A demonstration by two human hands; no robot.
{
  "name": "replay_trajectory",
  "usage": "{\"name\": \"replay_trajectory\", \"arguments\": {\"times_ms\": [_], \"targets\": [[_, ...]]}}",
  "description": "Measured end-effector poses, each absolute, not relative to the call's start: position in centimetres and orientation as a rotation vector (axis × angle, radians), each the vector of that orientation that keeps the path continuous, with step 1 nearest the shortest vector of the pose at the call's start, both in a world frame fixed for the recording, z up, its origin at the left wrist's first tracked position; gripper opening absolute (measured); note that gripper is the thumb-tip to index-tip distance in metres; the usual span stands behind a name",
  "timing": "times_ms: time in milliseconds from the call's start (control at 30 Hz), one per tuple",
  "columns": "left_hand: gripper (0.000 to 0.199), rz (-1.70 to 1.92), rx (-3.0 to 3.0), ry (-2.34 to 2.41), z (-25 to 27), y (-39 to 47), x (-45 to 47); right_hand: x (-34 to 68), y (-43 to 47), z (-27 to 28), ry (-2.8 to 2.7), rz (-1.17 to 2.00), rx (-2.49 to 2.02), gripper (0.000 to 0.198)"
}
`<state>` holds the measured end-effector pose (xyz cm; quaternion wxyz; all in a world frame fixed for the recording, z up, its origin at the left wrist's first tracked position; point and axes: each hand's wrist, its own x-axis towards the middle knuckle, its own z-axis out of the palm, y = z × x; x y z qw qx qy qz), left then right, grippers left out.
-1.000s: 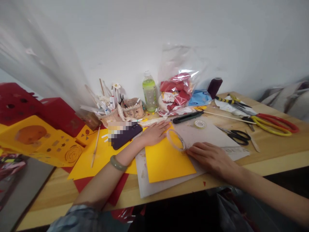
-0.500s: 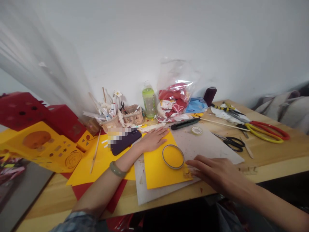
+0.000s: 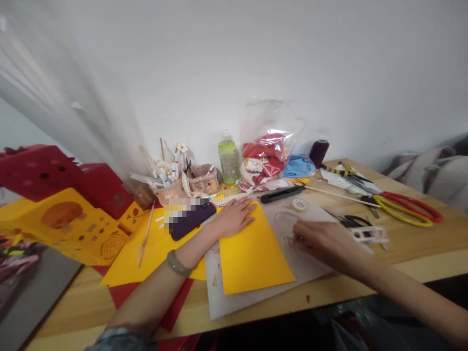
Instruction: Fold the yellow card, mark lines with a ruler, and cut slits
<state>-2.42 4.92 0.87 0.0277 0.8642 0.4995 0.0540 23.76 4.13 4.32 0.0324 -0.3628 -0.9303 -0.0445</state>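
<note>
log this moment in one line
left hand: flat on yellow rectangular paper sheet | right hand: curled over pale grey flat board, at blurred clear plastic ring | nearby: dark slim box cutter

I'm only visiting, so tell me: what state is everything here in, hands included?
Left hand: spread flat on the yellow sheet
Right hand: fingers curled, near a blurred pale ring; grip unclear
Yellow sheet: flat
Purple phone: lying down
Bottle: upright, capped
Clear bag: upright, partly filled
Thread cone: upright
White spool: lying flat
Black-handled scissors: partly hidden; open or closed unclear
</note>
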Motion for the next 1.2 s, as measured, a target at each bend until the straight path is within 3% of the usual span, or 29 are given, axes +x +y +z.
{"name": "replay_trajectory", "arguments": {"times_ms": [133, 300, 400, 633, 767, 833, 1200], "targets": [[0.042, 0.162, 2.701, 1.444, 1.2, 4.9, -2.3, 25.8, 8.3, 6.2, -2.616, -0.375, -1.443, 0.026], [0.033, 0.148, 2.704, 1.219, 2.2, 4.7, -2.1, 26.1, 11.3, 6.7, -2.512, -0.442, -1.59, 0.041], [0.034, 0.204, 2.65, 1.27, 3.2, 4.2, -1.7, 25.2, 10.6, 6.2, -2.477, -0.432, -1.619, 0.039], [0.049, 0.258, 2.446, 1.615, 3.9, -1.3, -0.4, 22.5, 4.6, 3.8, -2.671, -0.155, -1.317, 0.024], [0.088, 0.063, 2.391, 1.586, 2.1, -4.9, 0.4, 20.8, 1.1, 2.7, -2.836, -0.006, -0.946, 0.021], [0.098, 0.01, 2.396, 1.58, 1.2, -5.6, 0.5, 20.3, 0.5, 2.4, -2.872, 0.04, -0.832, 0.022], [0.1, -0.014, 2.395, 1.569, 0.6, -5.4, 0.5, 20.0, 6.8, 2.4, -2.871, 0.082, -1.018, 0.035]]}}
